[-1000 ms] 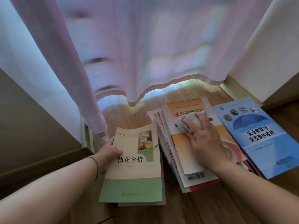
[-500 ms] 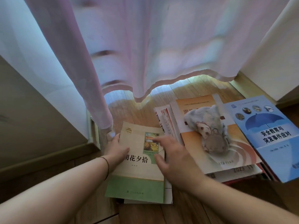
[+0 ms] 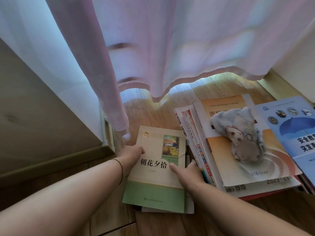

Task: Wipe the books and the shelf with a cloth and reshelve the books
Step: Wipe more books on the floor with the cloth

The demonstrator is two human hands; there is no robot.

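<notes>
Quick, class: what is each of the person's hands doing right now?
Left hand: grips the left edge of the green-and-cream book.
Right hand: grips the same book's right edge, thumb on the cover.

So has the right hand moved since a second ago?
Yes. The right hand left the cloth lying on the orange book and went left to grip the green book's right edge.

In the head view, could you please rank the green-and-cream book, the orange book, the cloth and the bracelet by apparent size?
1 and 2. The orange book and the green-and-cream book look alike; the orange one is partly covered, so I won't rank them.
3. The cloth, crumpled on the orange book.
4. The bracelet, a thin band.
</notes>
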